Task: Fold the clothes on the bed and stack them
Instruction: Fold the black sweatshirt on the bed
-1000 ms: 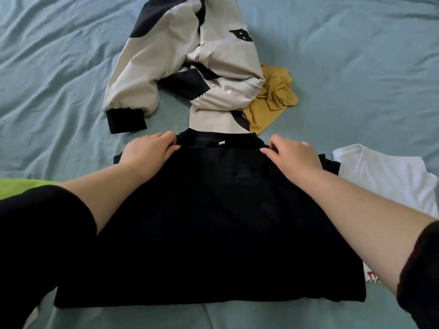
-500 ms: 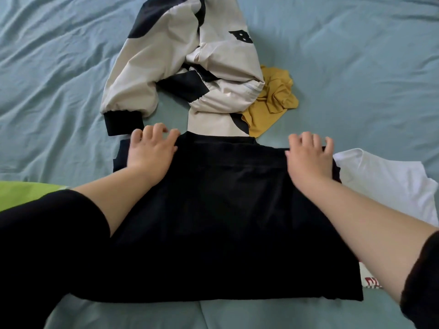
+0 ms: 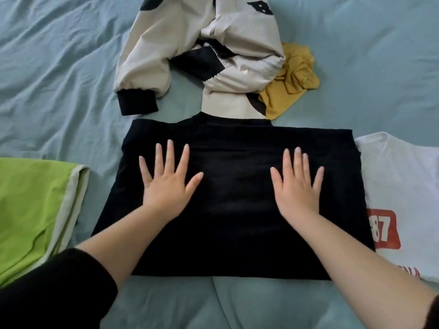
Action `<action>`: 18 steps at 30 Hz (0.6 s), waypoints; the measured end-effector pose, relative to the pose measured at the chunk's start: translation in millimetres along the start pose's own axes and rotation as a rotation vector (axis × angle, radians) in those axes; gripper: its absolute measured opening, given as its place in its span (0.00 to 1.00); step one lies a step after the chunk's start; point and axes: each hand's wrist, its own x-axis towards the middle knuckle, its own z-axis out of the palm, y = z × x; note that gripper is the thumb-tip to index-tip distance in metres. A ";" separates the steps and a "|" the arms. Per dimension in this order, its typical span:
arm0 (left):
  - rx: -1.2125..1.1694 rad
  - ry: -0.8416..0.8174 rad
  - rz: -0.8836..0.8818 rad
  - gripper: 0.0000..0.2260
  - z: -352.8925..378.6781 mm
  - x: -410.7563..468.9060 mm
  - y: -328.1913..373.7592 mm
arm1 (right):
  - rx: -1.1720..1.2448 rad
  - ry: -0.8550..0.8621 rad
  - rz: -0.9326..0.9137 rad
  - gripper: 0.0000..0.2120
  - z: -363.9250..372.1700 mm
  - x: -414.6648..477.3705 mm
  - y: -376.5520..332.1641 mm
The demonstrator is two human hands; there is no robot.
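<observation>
Both hands, left hand [image 3: 166, 184] and right hand [image 3: 297, 186], press flat with fingers spread, gripping nothing, on the folded black garment [image 3: 232, 210]; beside it, the white T-shirt [image 3: 401, 181] reads "87".

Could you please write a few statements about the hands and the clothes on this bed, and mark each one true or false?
1. The left hand and the right hand lie flat on the black garment. True.
2. The white T-shirt lies to the right of the black garment and the green garment to its left. True.
3. One of the hands grips the white T-shirt. False: both rest on the black garment, fingers straight.
4. The yellow garment pokes out beside the cream-and-black jacket. True.
5. The cream-and-black jacket is neatly folded on the green garment. False: it lies crumpled beyond the black garment.
</observation>
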 end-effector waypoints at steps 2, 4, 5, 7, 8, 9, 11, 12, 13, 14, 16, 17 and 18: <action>-0.020 0.105 0.197 0.31 10.3 -33.5 29.2 | 0.024 0.032 -0.269 0.29 8.4 -40.5 -30.7; 0.067 0.122 0.411 0.30 26.3 -63.9 18.0 | -0.098 0.019 -0.562 0.29 19.7 -67.8 -14.8; 0.125 0.096 0.467 0.29 34.2 -73.5 -2.5 | -0.147 0.004 -0.597 0.29 24.0 -71.2 10.0; 0.214 0.085 0.471 0.29 45.8 -84.6 -52.4 | -0.213 0.021 -0.504 0.31 26.2 -73.0 63.5; 0.233 0.084 0.429 0.29 46.3 -87.1 -73.1 | -0.228 0.024 -0.452 0.32 23.5 -72.7 81.5; 0.250 0.064 0.363 0.30 44.9 -90.4 -88.4 | -0.241 0.008 -0.404 0.32 20.6 -74.1 90.2; 0.263 0.011 0.209 0.30 36.0 -101.0 -100.1 | -0.220 -0.011 -0.320 0.31 12.9 -84.2 80.5; 0.244 0.011 0.150 0.31 30.2 -108.9 -98.3 | -0.153 -0.013 -0.266 0.30 9.0 -94.8 69.9; 0.207 0.010 0.109 0.31 24.6 -119.1 -93.7 | -0.036 -0.031 -0.218 0.29 4.3 -108.7 60.0; 0.142 0.006 0.086 0.32 19.0 -131.4 -87.0 | 0.118 -0.051 -0.185 0.26 -1.4 -126.0 51.2; -0.074 0.006 0.062 0.29 10.5 -162.4 -65.0 | 0.526 -0.075 -0.034 0.15 -10.4 -172.1 37.6; -0.264 -0.017 -0.007 0.26 7.4 -178.3 -49.9 | 0.774 -0.135 0.161 0.11 -13.8 -192.6 30.4; -0.520 -0.110 -0.156 0.26 5.2 -191.2 -33.2 | 1.023 -0.226 0.421 0.12 -14.4 -206.7 24.5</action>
